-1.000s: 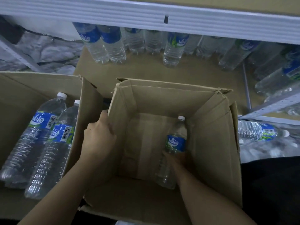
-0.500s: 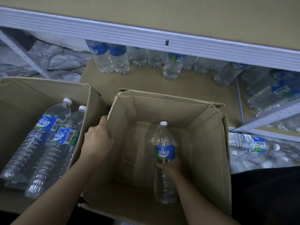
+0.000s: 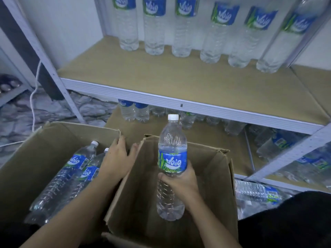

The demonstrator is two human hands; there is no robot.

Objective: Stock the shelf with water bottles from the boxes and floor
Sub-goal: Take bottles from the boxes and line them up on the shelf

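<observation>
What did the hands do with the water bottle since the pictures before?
The right hand, gripping the clear plastic water bottle with the blue label, lifted it up out of the open brown cardboard box; a second ago it was down inside. The left hand stayed at that box's left edge. The two lying bottles in the other cardboard box stayed put.

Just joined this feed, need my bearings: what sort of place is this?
Probably a shop stockroom or storage room. White metal shelving holds rows of identical water bottles, open cardboard boxes stand in front of it, and the right hand grips one more bottle.
</observation>
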